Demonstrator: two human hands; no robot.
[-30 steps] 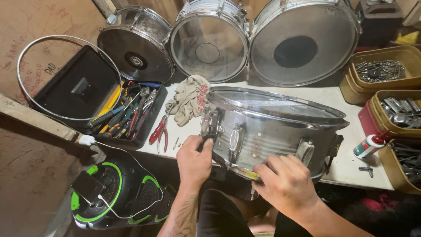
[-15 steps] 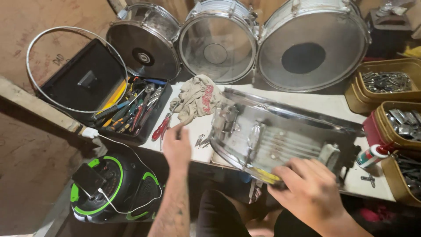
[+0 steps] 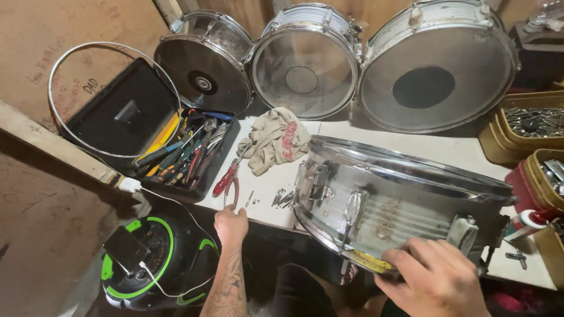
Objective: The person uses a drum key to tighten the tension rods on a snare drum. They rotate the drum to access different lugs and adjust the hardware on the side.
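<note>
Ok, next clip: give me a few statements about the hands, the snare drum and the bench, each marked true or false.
1. The right hand rests on the lower edge of the silver snare drum. True.
2. The left hand holds the red-handled pliers. False: it is at the bench edge just below them, and the pliers lie on the bench.
3. A beige cloth lies on the bench between the open tool case and the snare drum. True.
4. Two drums lean against the wall. False: three do.
5. The snare drum lies flat, head up. False: it is tilted on its side.
</note>
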